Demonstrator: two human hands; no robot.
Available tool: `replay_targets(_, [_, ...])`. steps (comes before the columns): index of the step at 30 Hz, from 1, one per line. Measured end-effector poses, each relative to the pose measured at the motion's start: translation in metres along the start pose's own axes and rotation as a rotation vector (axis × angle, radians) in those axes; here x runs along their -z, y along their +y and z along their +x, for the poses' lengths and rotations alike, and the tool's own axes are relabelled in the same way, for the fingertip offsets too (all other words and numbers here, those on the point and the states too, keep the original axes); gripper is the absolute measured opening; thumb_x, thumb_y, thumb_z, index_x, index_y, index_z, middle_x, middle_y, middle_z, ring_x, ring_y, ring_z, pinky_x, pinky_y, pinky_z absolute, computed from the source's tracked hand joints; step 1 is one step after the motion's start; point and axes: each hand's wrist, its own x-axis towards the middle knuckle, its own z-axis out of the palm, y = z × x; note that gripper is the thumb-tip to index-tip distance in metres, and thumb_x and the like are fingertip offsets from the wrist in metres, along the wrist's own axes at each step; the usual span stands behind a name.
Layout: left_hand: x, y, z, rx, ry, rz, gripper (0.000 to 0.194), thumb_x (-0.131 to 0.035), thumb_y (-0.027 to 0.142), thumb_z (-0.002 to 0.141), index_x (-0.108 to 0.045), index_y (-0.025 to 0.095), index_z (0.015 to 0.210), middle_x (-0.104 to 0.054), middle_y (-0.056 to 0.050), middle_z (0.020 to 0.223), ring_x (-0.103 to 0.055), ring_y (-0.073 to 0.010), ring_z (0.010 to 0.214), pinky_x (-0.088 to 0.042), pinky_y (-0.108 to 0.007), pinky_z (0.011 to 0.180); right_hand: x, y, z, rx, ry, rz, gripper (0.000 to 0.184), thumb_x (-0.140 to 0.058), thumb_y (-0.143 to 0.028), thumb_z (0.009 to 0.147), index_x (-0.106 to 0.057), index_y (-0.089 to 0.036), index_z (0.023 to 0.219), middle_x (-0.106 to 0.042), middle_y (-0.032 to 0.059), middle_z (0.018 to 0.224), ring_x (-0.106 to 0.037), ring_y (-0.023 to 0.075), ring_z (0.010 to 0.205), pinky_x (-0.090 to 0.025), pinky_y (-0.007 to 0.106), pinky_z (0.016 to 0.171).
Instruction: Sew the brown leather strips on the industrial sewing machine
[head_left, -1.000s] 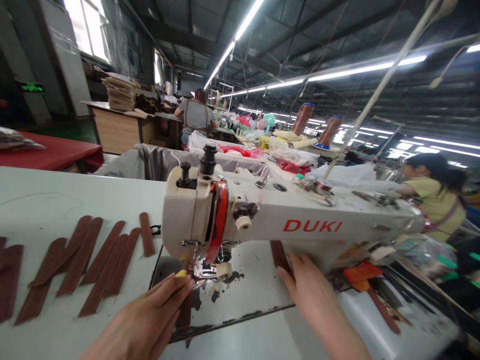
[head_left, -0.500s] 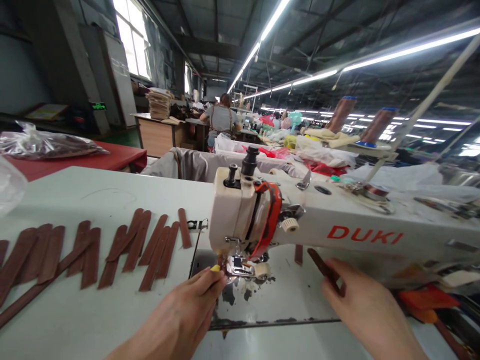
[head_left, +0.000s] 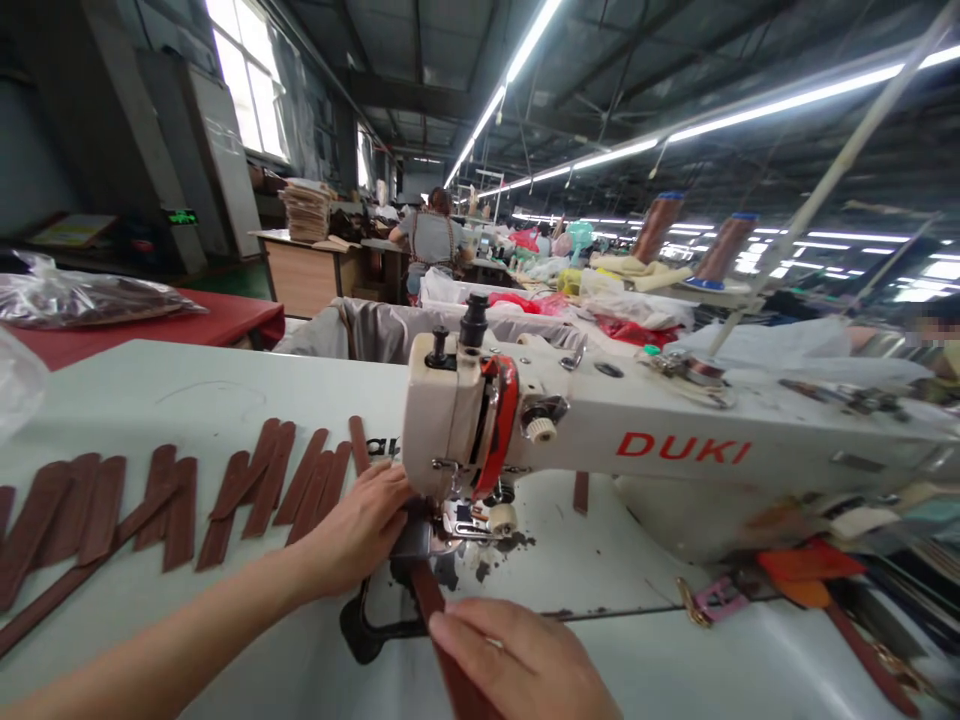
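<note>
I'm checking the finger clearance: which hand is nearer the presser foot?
Left. The left hand is beside the presser foot, fingers almost at it; the right hand sits lower, on the brown strap.
</note>
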Motion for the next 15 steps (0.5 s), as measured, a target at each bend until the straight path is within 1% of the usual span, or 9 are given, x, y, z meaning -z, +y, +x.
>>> replay_targets(2, [0.002, -0.006, 0.007, -0.063, -0.06, 0.02, 0.031, -0.038, 0.003, 0.081, -0.065, 0.018, 0.085, -0.069, -0.004, 0.09, -0.066, -0.0197, 0.09, -0.051, -0.035, 0.093, -0.019, 0.004, 0.006, 0.031, 0.009, -0.096, 0.026, -0.045, -0.016, 0.097, -0.068, -0.011, 0.109, -0.073, 0.0112, 0.096, -0.07, 0.02, 0.081, -0.06, 0.025, 0.073])
replay_targets(5, [0.011, -0.016, 0.006, -0.094, -0.089, 0.066, 0.032, -0.039, 0.002, 0.083, -0.066, 0.018, 0.09, -0.07, -0.006, 0.096, -0.064, -0.0211, 0.101, -0.042, -0.041, 0.104, -0.033, 0.008, 0.014, 0.037, 0.005, -0.19, 0.026, -0.046, -0.008, 0.092, -0.07, -0.008, 0.1, -0.072, 0.0105, 0.089, -0.068, 0.0214, 0.076, -0.061, 0.029, 0.07])
replay_targets(7, [0.016, -0.02, -0.002, -0.079, -0.075, 0.103, 0.037, -0.038, 0.0, 0.083, -0.066, 0.016, 0.102, -0.069, -0.009, 0.109, -0.059, -0.0236, 0.113, -0.035, -0.047, 0.111, -0.036, 0.009, 0.017, 0.048, 0.024, -0.223, 0.024, -0.048, -0.007, 0.09, -0.07, -0.008, 0.099, -0.072, 0.0099, 0.087, -0.066, 0.0212, 0.073, -0.061, 0.03, 0.068])
replay_targets(9, [0.014, -0.016, -0.015, -0.064, -0.02, 0.121, 0.045, -0.037, 0.0, 0.084, -0.061, 0.015, 0.118, -0.063, -0.012, 0.124, -0.054, -0.0255, 0.122, -0.033, -0.05, 0.112, -0.039, 0.009, 0.016, 0.049, 0.049, -0.238, 0.023, -0.049, -0.007, 0.089, -0.07, -0.008, 0.098, -0.072, 0.0098, 0.086, -0.066, 0.0213, 0.072, -0.06, 0.03, 0.068])
replay_targets(10, [0.01, -0.011, -0.022, -0.071, 0.015, 0.117, 0.048, -0.036, 0.001, 0.085, -0.057, 0.015, 0.126, -0.06, -0.012, 0.129, -0.053, -0.0256, 0.123, -0.035, -0.049, 0.112, -0.041, 0.01, 0.015, 0.039, 0.052, -0.241, 0.023, -0.049, -0.007, 0.089, -0.07, -0.008, 0.097, -0.071, 0.0097, 0.085, -0.065, 0.0214, 0.071, -0.06, 0.03, 0.067])
replay_targets(11, [0.005, -0.004, -0.029, -0.081, 0.057, 0.085, 0.049, -0.037, 0.003, 0.086, -0.054, 0.015, 0.129, -0.061, -0.011, 0.128, -0.057, -0.024, 0.119, -0.041, -0.045, 0.109, -0.043, 0.01, 0.014, 0.028, 0.046, -0.241, 0.023, -0.049, -0.007, 0.089, -0.07, -0.009, 0.097, -0.071, 0.0096, 0.085, -0.065, 0.0215, 0.071, -0.059, 0.031, 0.068])
replay_targets(12, [0.0, 0.004, -0.036, -0.115, 0.059, 0.041, 0.049, -0.039, 0.005, 0.086, -0.051, 0.018, 0.132, -0.062, -0.009, 0.126, -0.06, -0.0219, 0.115, -0.047, -0.038, 0.105, -0.045, 0.011, 0.012, 0.014, 0.03, -0.236, 0.022, -0.049, -0.007, 0.089, -0.07, -0.009, 0.097, -0.071, 0.0097, 0.085, -0.065, 0.0218, 0.071, -0.059, 0.031, 0.069])
replay_targets(15, [-0.014, 0.024, -0.046, -0.215, 0.138, -0.003, 0.054, -0.04, 0.004, 0.081, -0.049, 0.016, 0.133, -0.063, -0.011, 0.125, -0.062, -0.0208, 0.114, -0.053, -0.029, 0.097, -0.051, 0.014, 0.004, -0.051, -0.042, -0.195, 0.024, -0.048, -0.009, 0.09, -0.068, -0.01, 0.105, -0.069, 0.0104, 0.089, -0.066, 0.0229, 0.078, -0.058, 0.034, 0.077])
